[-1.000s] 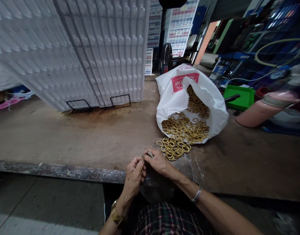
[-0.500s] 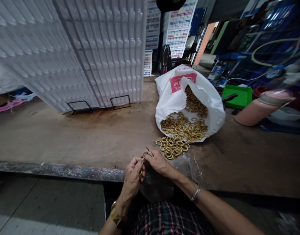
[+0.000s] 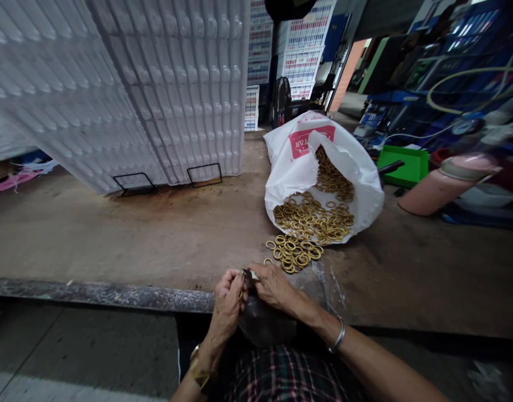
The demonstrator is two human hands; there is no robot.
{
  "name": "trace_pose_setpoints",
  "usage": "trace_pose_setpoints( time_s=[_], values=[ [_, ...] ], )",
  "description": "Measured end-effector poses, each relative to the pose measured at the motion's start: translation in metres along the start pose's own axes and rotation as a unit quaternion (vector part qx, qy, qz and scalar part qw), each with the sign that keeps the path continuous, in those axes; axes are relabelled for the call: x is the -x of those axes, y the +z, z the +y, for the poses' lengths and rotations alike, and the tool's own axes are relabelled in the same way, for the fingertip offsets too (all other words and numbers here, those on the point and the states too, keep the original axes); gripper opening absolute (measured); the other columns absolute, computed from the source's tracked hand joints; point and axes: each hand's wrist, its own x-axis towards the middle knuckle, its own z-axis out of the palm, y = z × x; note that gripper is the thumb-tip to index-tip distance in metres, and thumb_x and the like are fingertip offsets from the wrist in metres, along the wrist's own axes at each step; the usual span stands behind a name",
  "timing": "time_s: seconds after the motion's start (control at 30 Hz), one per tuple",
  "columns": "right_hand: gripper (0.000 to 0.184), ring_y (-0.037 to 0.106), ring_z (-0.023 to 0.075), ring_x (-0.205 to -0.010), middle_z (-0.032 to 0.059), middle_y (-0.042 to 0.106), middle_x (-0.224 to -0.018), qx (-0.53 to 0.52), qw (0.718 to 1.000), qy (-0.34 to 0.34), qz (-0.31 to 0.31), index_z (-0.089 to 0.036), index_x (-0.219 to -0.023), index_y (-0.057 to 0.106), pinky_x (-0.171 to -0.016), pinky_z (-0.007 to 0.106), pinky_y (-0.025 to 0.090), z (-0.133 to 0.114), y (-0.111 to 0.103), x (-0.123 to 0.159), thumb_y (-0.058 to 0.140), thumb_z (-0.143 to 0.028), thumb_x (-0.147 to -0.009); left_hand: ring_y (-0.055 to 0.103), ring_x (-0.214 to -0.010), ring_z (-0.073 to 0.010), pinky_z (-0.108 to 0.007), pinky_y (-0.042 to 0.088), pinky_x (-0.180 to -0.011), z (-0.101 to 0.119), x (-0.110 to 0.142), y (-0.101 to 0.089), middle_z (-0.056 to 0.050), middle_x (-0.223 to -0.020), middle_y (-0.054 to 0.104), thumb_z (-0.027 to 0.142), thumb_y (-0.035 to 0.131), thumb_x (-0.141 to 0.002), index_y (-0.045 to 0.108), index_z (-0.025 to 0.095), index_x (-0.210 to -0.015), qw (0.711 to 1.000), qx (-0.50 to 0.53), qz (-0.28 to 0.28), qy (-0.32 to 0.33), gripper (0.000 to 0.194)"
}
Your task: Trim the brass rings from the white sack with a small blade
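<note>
My left hand (image 3: 228, 297) is closed on a brass ring (image 3: 241, 294), pinched between thumb and fingers; most of the ring is hidden. Close against it, my right hand (image 3: 277, 286) grips a small knife (image 3: 253, 274), its pointed blade turned toward the ring. Both hands meet over the table's front edge. Just beyond them lies a pile of loose brass rings (image 3: 294, 254). It spills from the mouth of a white sack (image 3: 277, 167) with a red label, which holds many more rings.
Tall ribbed translucent plastic sheets (image 3: 185, 95) stand at the left on the wooden table (image 3: 189, 234), with black wire stands (image 3: 205, 174) at their foot. A green tray (image 3: 405, 166) and a pink bottle (image 3: 443, 187) are at the right. White crates (image 3: 300, 64) are stacked behind.
My right hand has turned downward, and the knife, which pointed up and away, now meets the ring at my left fingertips. A single ring now shows beside the pile. My left hand stays almost still.
</note>
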Motion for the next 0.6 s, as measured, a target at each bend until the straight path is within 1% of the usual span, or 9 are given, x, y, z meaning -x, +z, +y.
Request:
trace_pose_setpoints(
  time_s=[0.13, 0.23, 0.33, 0.4, 0.47, 0.5, 0.6],
  values=[
    [0.026, 0.055, 0.0154, -0.07, 0.0061, 0.065, -0.08, 0.01, 1.0, -0.009, -0.013, -0.017, -0.088, 0.059, -0.058, 0.025, 0.027, -0.002, 0.0, -0.001, 0.04, -0.009, -0.073, 0.033, -0.036, -0.0044, -0.015, 0.025, -0.036, 0.0, -0.001, 0.0, 0.008, -0.046, 0.043, 0.055, 0.055, -0.074, 0.047, 0.018, -0.072, 1.0, -0.007, 0.011, 0.002, 0.038],
    [0.026, 0.057, 0.016, -0.068, 0.0076, 0.065, -0.08, 0.036, 0.999, 0.007, -0.034, -0.016, -0.09, 0.059, -0.056, 0.026, 0.026, -0.004, -0.001, -0.003, 0.041, -0.009, -0.073, 0.033, -0.036, -0.0041, -0.015, 0.025, -0.036, 0.001, 0.001, -0.001, 0.007, -0.048, 0.044, 0.055, 0.056, -0.074, 0.046, 0.018, -0.071, 1.0, -0.009, 0.011, 0.007, 0.038],
    [0.026, 0.056, 0.016, -0.066, 0.0081, 0.065, -0.078, 0.061, 0.997, 0.02, -0.042, -0.016, -0.092, 0.059, -0.055, 0.026, 0.025, -0.004, -0.002, -0.006, 0.041, -0.009, -0.073, 0.035, -0.037, -0.0038, -0.015, 0.026, -0.037, 0.004, 0.007, -0.002, 0.007, -0.05, 0.045, 0.053, 0.056, -0.075, 0.046, 0.018, -0.07, 1.0, -0.011, -0.005, 0.008, 0.037],
    [0.026, 0.055, 0.0155, -0.064, 0.0078, 0.065, -0.075, 0.068, 0.996, 0.036, -0.041, -0.015, -0.091, 0.059, -0.054, 0.025, 0.026, -0.001, -0.002, -0.007, 0.041, -0.009, -0.073, 0.038, -0.04, -0.0038, -0.015, 0.027, -0.038, 0.008, 0.013, -0.002, 0.006, -0.052, 0.047, 0.051, 0.057, -0.076, 0.046, 0.018, -0.07, 1.0, 0.005, -0.028, -0.006, 0.035],
    [0.026, 0.054, 0.0149, -0.063, 0.007, 0.064, -0.074, 0.067, 0.996, 0.052, -0.027, -0.014, -0.09, 0.059, -0.055, 0.025, 0.028, 0.005, -0.002, -0.009, 0.041, -0.008, -0.072, 0.041, -0.042, -0.0041, -0.015, 0.028, -0.038, 0.014, 0.018, -0.001, 0.006, -0.056, 0.049, 0.048, 0.059, -0.075, 0.046, 0.018, -0.071, 0.997, 0.055, -0.049, -0.026, 0.032],
    [0.026, 0.053, 0.0147, -0.063, 0.0066, 0.063, -0.074, 0.064, 0.996, 0.061, -0.009, -0.014, -0.09, 0.059, -0.055, 0.025, 0.029, 0.008, -0.003, -0.009, 0.041, -0.008, -0.072, 0.041, -0.043, -0.0042, -0.015, 0.028, -0.038, 0.016, 0.02, 0.0, 0.005, -0.058, 0.049, 0.046, 0.061, -0.074, 0.046, 0.018, -0.072, 0.994, 0.089, -0.053, -0.036, 0.032],
    [0.025, 0.054, 0.0151, -0.068, 0.0055, 0.062, -0.075, 0.047, 0.993, 0.078, 0.07, -0.016, -0.09, 0.057, -0.06, 0.024, 0.032, 0.021, -0.007, -0.006, 0.04, -0.008, -0.073, 0.041, -0.044, -0.0037, -0.015, 0.029, -0.037, 0.02, 0.019, 0.002, 0.004, -0.064, 0.052, 0.044, 0.065, -0.07, 0.047, 0.017, -0.071, 0.982, 0.179, -0.037, -0.053, 0.033]
  ],
)
